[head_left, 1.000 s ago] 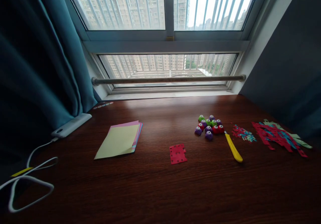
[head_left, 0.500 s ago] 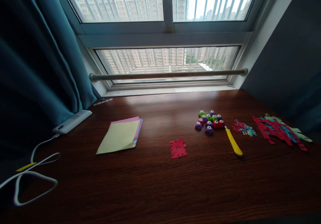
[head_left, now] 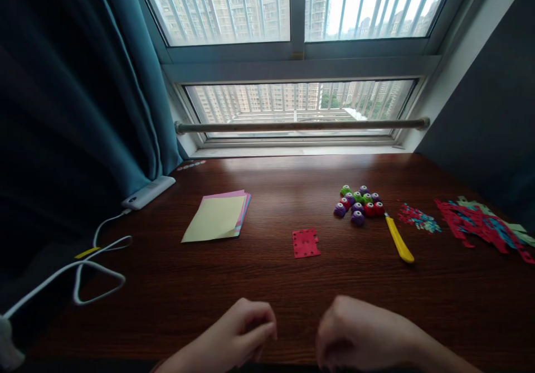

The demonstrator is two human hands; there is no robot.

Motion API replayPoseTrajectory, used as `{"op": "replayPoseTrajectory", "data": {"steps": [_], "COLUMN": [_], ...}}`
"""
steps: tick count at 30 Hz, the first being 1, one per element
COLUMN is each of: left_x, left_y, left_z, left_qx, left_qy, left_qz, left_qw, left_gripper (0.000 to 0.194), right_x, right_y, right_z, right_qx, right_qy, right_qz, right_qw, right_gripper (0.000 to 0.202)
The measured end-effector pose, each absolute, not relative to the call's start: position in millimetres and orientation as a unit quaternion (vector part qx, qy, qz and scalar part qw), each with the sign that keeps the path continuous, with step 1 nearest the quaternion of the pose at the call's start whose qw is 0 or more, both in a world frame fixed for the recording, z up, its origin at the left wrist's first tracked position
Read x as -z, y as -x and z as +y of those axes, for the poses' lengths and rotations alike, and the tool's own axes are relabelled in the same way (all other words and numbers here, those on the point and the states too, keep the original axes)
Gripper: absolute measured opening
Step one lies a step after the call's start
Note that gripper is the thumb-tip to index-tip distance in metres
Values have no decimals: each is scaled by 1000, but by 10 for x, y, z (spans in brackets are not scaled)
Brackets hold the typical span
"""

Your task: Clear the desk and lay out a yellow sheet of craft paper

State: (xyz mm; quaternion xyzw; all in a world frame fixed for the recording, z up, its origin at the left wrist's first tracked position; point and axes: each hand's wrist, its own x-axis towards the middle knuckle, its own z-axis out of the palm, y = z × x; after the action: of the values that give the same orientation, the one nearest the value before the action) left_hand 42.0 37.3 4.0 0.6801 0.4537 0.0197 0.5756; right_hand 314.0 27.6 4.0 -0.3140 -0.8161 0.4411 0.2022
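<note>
Both of our hands have come into view at the near edge since a moment ago, when none showed, and the view has swung a little to the left. We see a dark wooden table point(head_left: 267, 284) running up to a wide window point(head_left: 298, 55) with a metal rail point(head_left: 301, 126) across its lower pane, and a teal curtain point(head_left: 75, 94) hanging on the left. Our left hand point(head_left: 240, 328) sits low over the table, fingers curled loosely inward and holding nothing we can see; our right hand point(head_left: 355, 334) is just beside it, also curled into a loose fist — whether anything lies inside it we cannot tell.

Beyond the hands, near the middle of the table, lies a small red paper piece point(head_left: 306, 243) punched with holes, flat and well apart from both hands. To its left is a stack of coloured paper sheets point(head_left: 218, 217), a yellow sheet on top. At the far right edge sprawls a heap of red and blue paper offcuts point(head_left: 480, 222), with a smaller scatter of paper bits point(head_left: 418, 218) beside it. A white cable point(head_left: 83, 267) loops at the left, leading to a white power bank point(head_left: 148, 192) by the curtain. A yellow craft knife point(head_left: 399, 240) lies slanted just beside a cluster of small punches point(head_left: 359, 202) — purple, red and green.
</note>
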Motion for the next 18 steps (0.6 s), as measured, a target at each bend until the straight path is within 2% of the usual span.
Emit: {"op": "replayPoseTrajectory", "data": {"steps": [1, 2, 4, 5, 7, 9, 13, 18], "left_x": [-37, -21, 58, 119, 270, 422, 611, 636], "left_y": [-525, -621, -788, -860, -982, -1072, -1122, -1056], "left_z": [494, 623, 898, 1036, 1291, 1485, 1645, 1640], "left_qx": [-42, -82, -176, -214, -235, -244, -231, -213], "left_qy": [-679, -712, -800, -820, -821, -815, -820, -834], "left_qz": [448, 442, 432, 447, 464, 480, 475, 451], "left_qw": [580, 539, 378, 287, 235, 215, 221, 236], "left_gripper": [27, 26, 18, 15, 11, 13, 26, 27], "right_x": [-1, 60, 233, 335, 531, 677, 777, 759], "right_y": [-3092, -3054, -3028, -3040, -3098, -3164, -3210, -3186], "right_z": [427, 587, 895, 1025, 1212, 1301, 1324, 1327], "right_qx": [-475, -459, -344, -278, -194, -162, -171, -185], "right_qy": [302, 335, 423, 459, 481, 500, 536, 553], "right_qz": [-800, -774, -726, -712, -725, -730, -734, -736], "right_qw": [210, 278, 420, 453, 453, 436, 381, 343], "right_gripper": [13, 13, 11, 12, 14, 15, 29, 36]}}
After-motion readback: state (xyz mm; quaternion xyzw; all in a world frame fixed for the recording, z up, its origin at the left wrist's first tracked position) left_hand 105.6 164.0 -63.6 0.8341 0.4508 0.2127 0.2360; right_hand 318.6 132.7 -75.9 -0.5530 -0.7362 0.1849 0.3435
